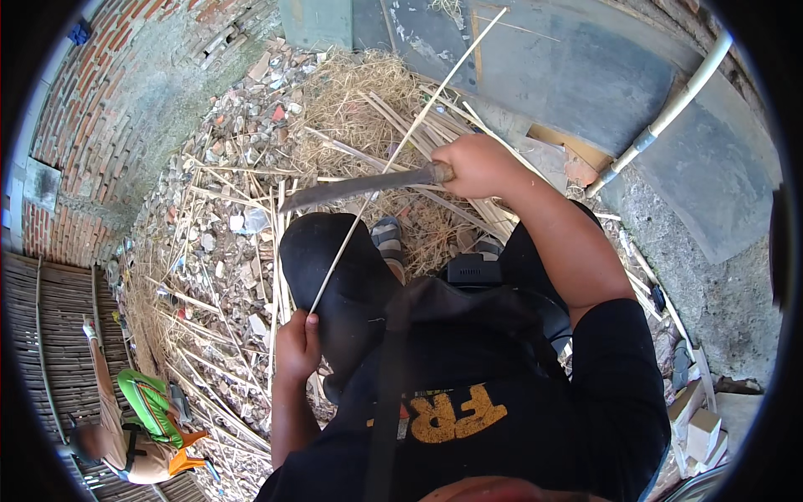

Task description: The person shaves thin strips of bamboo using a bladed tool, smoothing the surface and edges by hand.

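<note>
My right hand [478, 166] is closed round the short handle of a machete [355, 189], its long dark blade pointing left above my knee. A long, thin bamboo strip [447, 89] slants from the upper middle down to my left hand [297, 347], which is closed on its lower end with the thumb on top. Blade and strip cross just beyond my left knee; whether they touch I cannot tell. Under the right hand, a loose bundle of bamboo strips [428, 125] lies on a heap of pale shavings [330, 100].
Rubble [222, 222] and scattered strips cover the ground to the left. A brick wall [100, 109] stands at the far left. Grey panels [577, 67] and a pale pipe [669, 113] are on the right. Another person [125, 443] sits at lower left beside a woven bamboo wall [46, 335].
</note>
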`<action>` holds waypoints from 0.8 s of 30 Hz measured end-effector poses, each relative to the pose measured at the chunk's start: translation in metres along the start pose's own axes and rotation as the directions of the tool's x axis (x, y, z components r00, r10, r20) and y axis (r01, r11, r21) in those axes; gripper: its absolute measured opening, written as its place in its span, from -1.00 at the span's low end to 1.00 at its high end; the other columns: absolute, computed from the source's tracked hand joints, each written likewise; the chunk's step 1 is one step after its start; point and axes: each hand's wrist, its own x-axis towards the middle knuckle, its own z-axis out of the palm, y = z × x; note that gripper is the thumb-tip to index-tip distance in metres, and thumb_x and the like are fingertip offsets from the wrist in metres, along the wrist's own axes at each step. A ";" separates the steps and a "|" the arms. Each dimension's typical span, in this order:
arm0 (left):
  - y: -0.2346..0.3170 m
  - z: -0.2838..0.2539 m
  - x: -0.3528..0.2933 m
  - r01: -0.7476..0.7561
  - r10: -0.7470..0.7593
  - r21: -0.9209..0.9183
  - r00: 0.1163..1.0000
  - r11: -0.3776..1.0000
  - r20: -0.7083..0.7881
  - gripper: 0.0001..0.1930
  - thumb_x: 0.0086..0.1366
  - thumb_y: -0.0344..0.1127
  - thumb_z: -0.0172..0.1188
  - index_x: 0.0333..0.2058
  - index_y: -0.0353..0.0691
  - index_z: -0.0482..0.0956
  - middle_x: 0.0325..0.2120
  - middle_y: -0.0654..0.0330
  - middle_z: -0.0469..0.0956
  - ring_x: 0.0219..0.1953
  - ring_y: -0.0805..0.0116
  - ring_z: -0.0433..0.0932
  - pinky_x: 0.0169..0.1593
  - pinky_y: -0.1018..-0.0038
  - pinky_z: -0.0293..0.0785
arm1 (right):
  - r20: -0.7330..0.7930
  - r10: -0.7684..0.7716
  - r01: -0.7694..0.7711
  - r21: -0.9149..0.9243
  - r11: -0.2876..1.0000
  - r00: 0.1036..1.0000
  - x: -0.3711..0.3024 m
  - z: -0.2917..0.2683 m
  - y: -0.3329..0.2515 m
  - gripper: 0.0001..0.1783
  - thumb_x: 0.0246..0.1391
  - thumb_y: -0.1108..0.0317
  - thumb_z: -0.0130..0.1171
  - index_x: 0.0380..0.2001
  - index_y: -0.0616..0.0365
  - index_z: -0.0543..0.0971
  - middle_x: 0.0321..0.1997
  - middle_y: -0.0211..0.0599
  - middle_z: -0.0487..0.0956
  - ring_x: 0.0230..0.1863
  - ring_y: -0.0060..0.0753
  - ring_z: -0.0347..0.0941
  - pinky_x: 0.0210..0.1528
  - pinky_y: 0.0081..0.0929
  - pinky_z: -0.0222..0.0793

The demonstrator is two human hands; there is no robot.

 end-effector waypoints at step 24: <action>0.000 -0.001 -0.002 0.040 -0.040 0.035 0.999 0.999 -0.012 -0.61 0.54 -0.18 -0.03 -0.47 -0.29 0.36 -0.70 -0.13 0.41 -0.61 -0.26 0.44 -0.51 0.05 0.26 | -0.110 0.088 -0.076 0.102 0.992 0.990 0.007 0.000 0.020 -0.78 -0.06 0.28 0.25 -0.30 0.05 0.67 -0.36 -0.07 0.65 -0.29 0.05 0.60 -0.17 -0.08 0.50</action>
